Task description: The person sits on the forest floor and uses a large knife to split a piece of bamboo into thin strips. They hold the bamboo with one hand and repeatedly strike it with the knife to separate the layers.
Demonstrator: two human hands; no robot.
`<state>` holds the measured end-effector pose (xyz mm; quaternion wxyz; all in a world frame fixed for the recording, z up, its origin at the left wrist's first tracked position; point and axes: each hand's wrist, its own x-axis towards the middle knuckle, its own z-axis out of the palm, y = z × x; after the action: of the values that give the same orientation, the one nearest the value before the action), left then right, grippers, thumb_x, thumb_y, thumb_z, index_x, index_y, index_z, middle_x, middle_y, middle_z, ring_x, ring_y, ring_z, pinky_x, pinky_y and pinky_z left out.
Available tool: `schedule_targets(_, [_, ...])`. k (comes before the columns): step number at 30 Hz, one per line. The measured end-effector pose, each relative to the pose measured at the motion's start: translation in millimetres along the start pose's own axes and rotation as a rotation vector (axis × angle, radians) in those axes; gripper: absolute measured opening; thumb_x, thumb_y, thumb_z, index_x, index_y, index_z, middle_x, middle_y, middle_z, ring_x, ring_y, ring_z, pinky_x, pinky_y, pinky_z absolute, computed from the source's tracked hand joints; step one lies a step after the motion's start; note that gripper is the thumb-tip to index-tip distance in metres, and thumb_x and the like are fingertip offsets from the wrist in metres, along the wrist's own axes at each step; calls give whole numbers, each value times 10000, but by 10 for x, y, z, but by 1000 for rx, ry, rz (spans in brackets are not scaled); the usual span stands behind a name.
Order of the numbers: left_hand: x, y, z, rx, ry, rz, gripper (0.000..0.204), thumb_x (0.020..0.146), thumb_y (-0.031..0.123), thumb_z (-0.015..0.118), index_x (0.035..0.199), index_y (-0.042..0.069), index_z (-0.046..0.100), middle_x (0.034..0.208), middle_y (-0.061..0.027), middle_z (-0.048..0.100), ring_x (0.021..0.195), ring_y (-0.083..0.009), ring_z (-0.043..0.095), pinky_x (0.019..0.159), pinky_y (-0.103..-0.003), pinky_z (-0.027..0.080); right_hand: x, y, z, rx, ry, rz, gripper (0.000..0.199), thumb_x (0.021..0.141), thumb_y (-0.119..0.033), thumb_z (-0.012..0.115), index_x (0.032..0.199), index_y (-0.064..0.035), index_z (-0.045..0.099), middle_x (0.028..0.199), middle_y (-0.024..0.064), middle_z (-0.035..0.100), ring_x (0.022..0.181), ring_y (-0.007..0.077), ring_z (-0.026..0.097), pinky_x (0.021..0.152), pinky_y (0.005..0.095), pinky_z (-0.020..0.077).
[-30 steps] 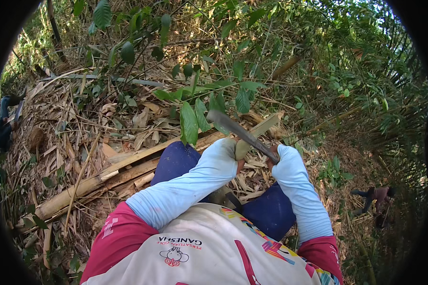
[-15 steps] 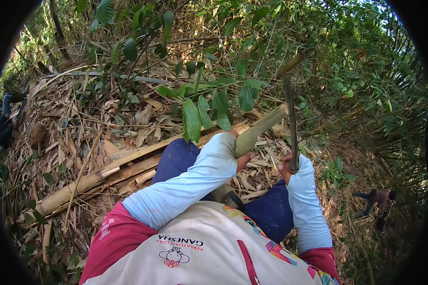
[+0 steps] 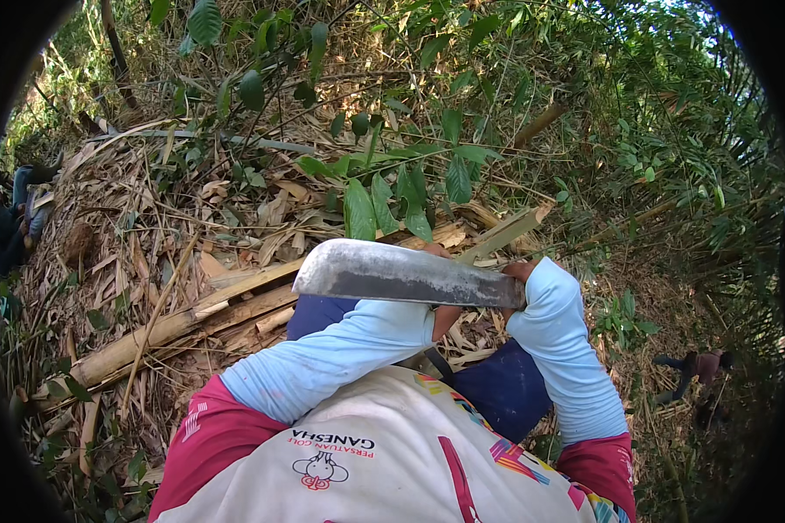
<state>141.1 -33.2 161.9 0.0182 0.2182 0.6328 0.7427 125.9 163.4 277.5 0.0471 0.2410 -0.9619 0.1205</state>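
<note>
A broad machete [image 3: 392, 272] lies across the front of me, its grey blade turned flat and its rounded tip pointing left. My right hand [image 3: 520, 270] is closed at the machete's handle end, beside the cut bamboo piece [image 3: 508, 234]. Behind the blade, my left hand [image 3: 446, 322] grips that bamboo piece; only its thumb and some finger edges show. The bamboo slants up to the right, with a pale, split-looking end. Light blue sleeves cover both forearms.
Long bamboo poles [image 3: 170, 329] lie on the left over dry leaves and husks. A leafy branch [image 3: 410, 187] hangs just beyond my hands. People are at the far left [image 3: 16, 209] and the far right [image 3: 699, 370]. Dense bamboo growth stands on the right.
The machete has swung from upright on the right to lying across my left hand, tip leftward. My right hand has moved up and slightly left. The bamboo piece stays in my left hand.
</note>
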Motion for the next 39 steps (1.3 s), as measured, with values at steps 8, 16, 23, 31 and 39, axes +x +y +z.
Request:
schedule_targets(8, [-56, 64, -151, -1149, 152, -277, 221, 838, 146, 650, 1009, 61, 538, 899, -43, 595, 821, -180, 595, 781, -317, 495, 203, -267, -20, -193, -54, -98, 370, 632, -234, 736, 993, -170, 688, 686, 74, 635, 697, 272, 624, 779, 395, 447])
schedule_targets(16, [17, 561, -368, 451, -29, 98, 306, 808, 234, 719, 1044, 61, 629, 923, -57, 664, 791, -152, 626, 704, -285, 484, 319, -347, -42, -205, -61, -63, 386, 646, -248, 735, 1020, -175, 676, 710, 70, 656, 709, 271, 634, 785, 371, 445])
schedule_targets(23, [-48, 348, -398, -347, 4, -200, 322, 856, 214, 651, 1115, 34, 590, 1036, -100, 641, 894, -167, 624, 785, -285, 495, 384, -409, -61, -226, -67, -140, 356, 644, -227, 720, 989, -149, 679, 694, 68, 646, 692, 274, 631, 779, 402, 437])
schedule_targets(31, [-18, 274, -488, -2003, -32, -786, 388, 893, 117, 505, 1257, 15, 419, 1008, -115, 560, 867, -227, 611, 807, -327, 537, 417, -523, -90, -351, -149, -65, 428, 544, -139, 745, 966, -103, 684, 737, 82, 625, 776, 306, 571, 706, 370, 466])
schedule_targets(39, [-43, 341, -392, -1286, 73, -586, 306, 966, 194, 422, 1222, 38, 483, 984, -92, 620, 819, -159, 649, 688, -294, 562, 555, -334, -2, -351, -251, -78, 370, 560, -148, 722, 927, -137, 676, 803, 87, 656, 818, 289, 592, 792, 349, 451])
